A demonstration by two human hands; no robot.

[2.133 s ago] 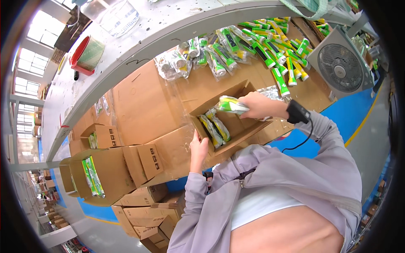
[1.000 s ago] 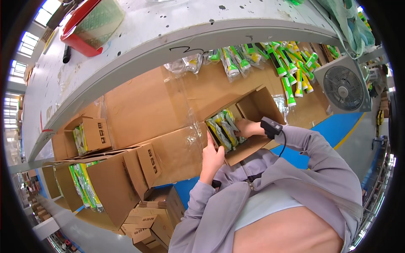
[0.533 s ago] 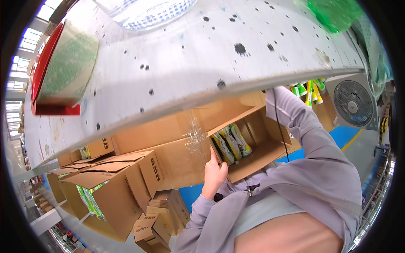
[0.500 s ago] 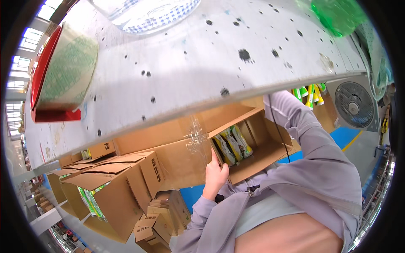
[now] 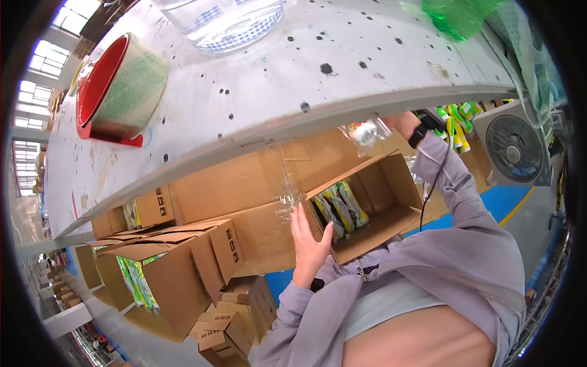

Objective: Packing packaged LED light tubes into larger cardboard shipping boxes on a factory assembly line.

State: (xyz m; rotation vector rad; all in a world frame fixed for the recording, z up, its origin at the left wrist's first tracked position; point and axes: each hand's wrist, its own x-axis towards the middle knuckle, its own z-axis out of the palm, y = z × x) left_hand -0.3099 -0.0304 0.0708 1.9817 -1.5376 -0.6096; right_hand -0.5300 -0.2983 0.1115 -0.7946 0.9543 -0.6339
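Observation:
My left hand (image 5: 310, 248) is open, fingers stretched and thumb apart, at the left edge of an open cardboard box (image 5: 373, 235). Several yellow, green and white packets (image 5: 340, 210) stand side by side at the left end of that box. My right hand (image 5: 404, 126), with a black watch on the wrist, is partly hidden under the edge of a white table (image 5: 257, 101). Its fingers grip a clear plastic packet (image 5: 365, 133) with something white and red inside, above the far side of the box.
A red tape dispenser (image 5: 104, 85) stands on the table's left, near a clear container (image 5: 235, 30) and a green bottle (image 5: 458, 17). Cartons with green packets (image 5: 139, 282) sit at left. A fan (image 5: 513, 148) stands at right, beside green and yellow packets (image 5: 457, 127).
My right hand has come into view from beneath the table edge with the clear packet. My left hand has let go of the box edge and spread its fingers. The view has shifted slightly.

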